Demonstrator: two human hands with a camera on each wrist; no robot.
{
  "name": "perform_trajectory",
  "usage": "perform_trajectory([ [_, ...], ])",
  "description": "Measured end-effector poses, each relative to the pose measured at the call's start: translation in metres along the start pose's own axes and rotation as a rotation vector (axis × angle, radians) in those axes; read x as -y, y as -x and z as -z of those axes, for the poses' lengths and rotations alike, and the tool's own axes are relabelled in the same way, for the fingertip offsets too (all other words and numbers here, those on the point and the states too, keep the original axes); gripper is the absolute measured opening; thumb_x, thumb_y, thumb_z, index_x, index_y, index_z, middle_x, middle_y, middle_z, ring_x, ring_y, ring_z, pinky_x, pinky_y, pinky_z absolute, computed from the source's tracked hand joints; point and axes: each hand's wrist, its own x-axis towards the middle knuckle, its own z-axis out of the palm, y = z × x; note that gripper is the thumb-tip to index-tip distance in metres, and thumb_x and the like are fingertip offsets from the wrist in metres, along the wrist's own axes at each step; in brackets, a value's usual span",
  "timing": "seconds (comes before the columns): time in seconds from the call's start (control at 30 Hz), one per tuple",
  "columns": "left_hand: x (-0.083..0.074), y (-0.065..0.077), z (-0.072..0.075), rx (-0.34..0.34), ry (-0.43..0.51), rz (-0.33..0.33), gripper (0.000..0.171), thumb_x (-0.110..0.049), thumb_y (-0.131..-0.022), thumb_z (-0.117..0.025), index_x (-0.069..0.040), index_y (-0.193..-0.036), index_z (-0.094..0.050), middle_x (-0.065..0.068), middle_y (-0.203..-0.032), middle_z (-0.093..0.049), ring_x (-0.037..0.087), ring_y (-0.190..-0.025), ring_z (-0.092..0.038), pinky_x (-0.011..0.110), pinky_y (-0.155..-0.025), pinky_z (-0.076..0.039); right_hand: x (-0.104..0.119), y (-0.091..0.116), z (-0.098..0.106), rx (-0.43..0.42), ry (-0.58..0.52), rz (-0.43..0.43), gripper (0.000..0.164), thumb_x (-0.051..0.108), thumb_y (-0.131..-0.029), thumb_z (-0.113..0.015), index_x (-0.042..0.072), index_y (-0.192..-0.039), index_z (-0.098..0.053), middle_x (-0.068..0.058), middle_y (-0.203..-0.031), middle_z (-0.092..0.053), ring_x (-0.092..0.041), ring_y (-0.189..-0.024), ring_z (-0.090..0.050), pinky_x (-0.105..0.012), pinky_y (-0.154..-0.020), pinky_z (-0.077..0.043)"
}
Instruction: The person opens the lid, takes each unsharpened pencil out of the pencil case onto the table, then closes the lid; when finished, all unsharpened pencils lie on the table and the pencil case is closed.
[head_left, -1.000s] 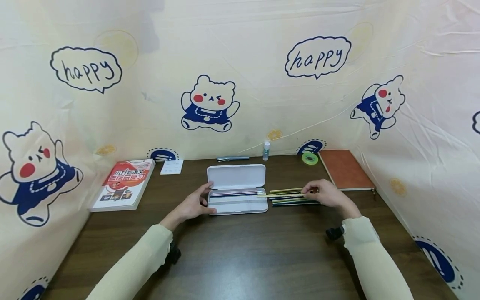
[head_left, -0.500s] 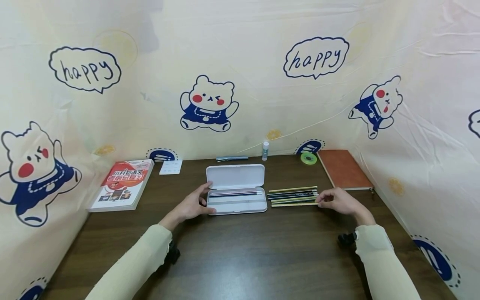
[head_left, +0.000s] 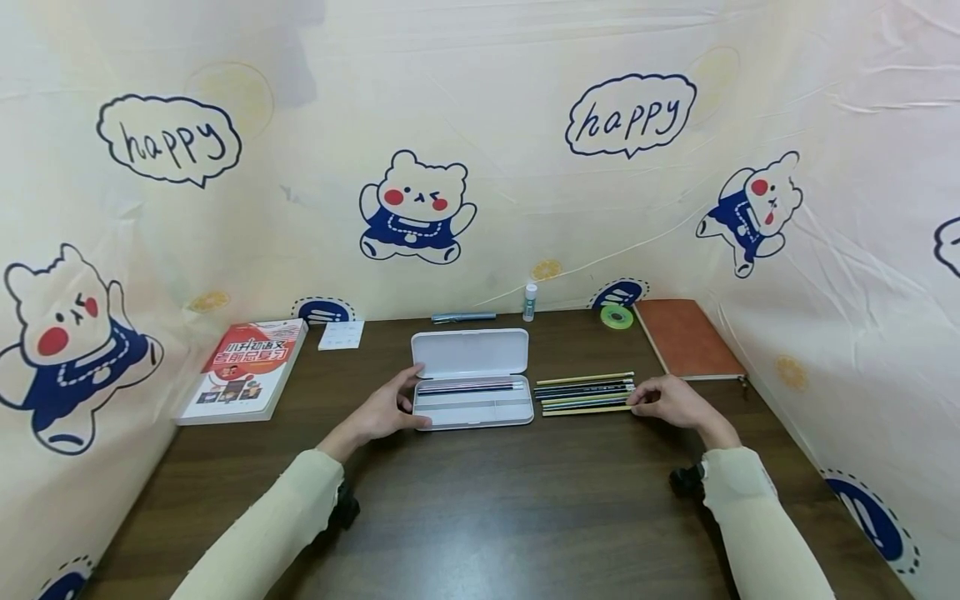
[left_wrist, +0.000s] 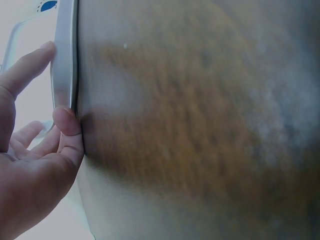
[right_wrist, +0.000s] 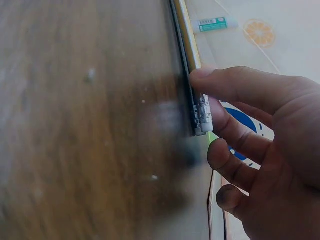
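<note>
A white pencil case (head_left: 474, 423) stands with its lid raised and a few pencils in its back compartment. My left hand (head_left: 386, 408) grips its left end, thumb at the front corner and fingers at the back; the left wrist view shows the thumb and fingers on the case edge (left_wrist: 64, 60). To the case's right lies a row of several pencils (head_left: 585, 389), dark and yellow. My right hand (head_left: 675, 402) is at their right end. In the right wrist view, its thumb and index finger pinch a yellow pencil (right_wrist: 189, 35) near the white eraser, beside a dark pencil.
Along the back of the table (head_left: 480, 508) are a blue pen (head_left: 463, 317), a glue stick (head_left: 529, 302) and a green tape roll (head_left: 617, 317). A brown notebook (head_left: 690, 337) lies right. On the left are a book (head_left: 243, 371) and a white paper (head_left: 341, 335).
My right hand has brought the yellow pencil from above the row down to the row's near side, moving right and nearer, then slightly left. The left hand has stayed on the case.
</note>
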Motion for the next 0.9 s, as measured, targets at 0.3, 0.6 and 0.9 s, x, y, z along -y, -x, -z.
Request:
perform_trajectory([
  [0.3, -0.002, 0.001, 0.001, 0.003, -0.003, 0.000, 0.102, -0.031, -0.080, -0.085, -0.024, -0.159, -0.022, 0.014, -0.149, -0.047, 0.020, -0.096, -0.053, 0.033, -0.084, -0.043, 0.005, -0.004, 0.001, 0.035, -0.019, -0.035, 0.006, 0.016, -0.089, -0.075, 0.016, -0.094, -0.078, 0.001, -0.094, -0.075, -0.009, -0.082, -0.061, -0.025, -0.072, -0.049],
  [0.6, -0.002, 0.001, 0.001, 0.001, -0.008, 0.008, 0.102, -0.032, -0.079, -0.085, -0.025, -0.159, -0.023, 0.014, -0.149, -0.047, 0.020, -0.097, -0.053, 0.033, -0.084, -0.043, 0.042, -0.028, 0.001, 0.019, -0.006, -0.025, 0.013, 0.018, -0.091, -0.072, 0.011, -0.102, -0.076, 0.003, -0.092, -0.073, -0.015, -0.082, -0.058, -0.030, -0.075, -0.047],
  [0.9, -0.004, 0.002, 0.001, 0.001, 0.002, 0.006, 0.101, -0.031, -0.080, -0.085, -0.025, -0.159, -0.023, 0.013, -0.149, -0.048, 0.020, -0.096, -0.053, 0.033, -0.084, -0.043, 0.083, -0.060, -0.022, 0.051, -0.023, 0.043, 0.016, 0.019, -0.092, -0.071, 0.011, -0.105, -0.075, 0.001, -0.095, -0.073, -0.014, -0.083, -0.058, -0.031, -0.076, -0.047],
])
